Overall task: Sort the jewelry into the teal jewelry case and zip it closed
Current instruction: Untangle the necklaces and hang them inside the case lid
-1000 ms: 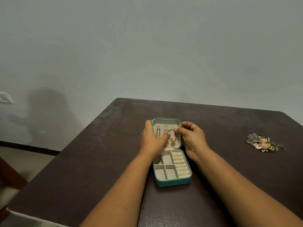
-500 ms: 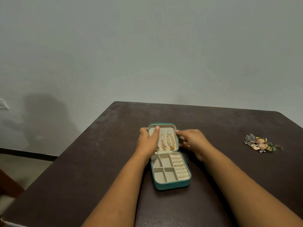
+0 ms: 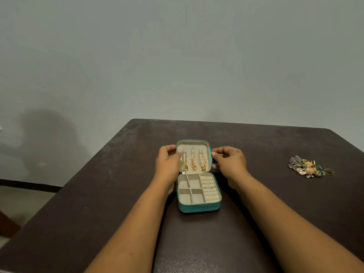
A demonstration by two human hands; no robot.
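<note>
The teal jewelry case (image 3: 199, 208) lies open in the middle of the dark table (image 3: 118, 194), cream lining showing. Its raised lid (image 3: 193, 144) holds three gold chains (image 3: 194, 161) hanging side by side. The bottom half has square compartments and a row of ring rolls (image 3: 210, 189), all without jewelry. My left hand (image 3: 167, 164) grips the lid's left edge, thumb on the lining. My right hand (image 3: 229, 161) holds the lid's right edge. A pile of loose jewelry (image 3: 309, 168) sits at the far right of the table.
A pale wall rises behind the table. The table's left edge drops to a light floor with a dark baseboard (image 3: 29, 186). A brown object (image 3: 7, 223) shows at the lower left.
My fingers have left the chains and moved out to the lid's two side edges. All three chains now hang in plain view.
</note>
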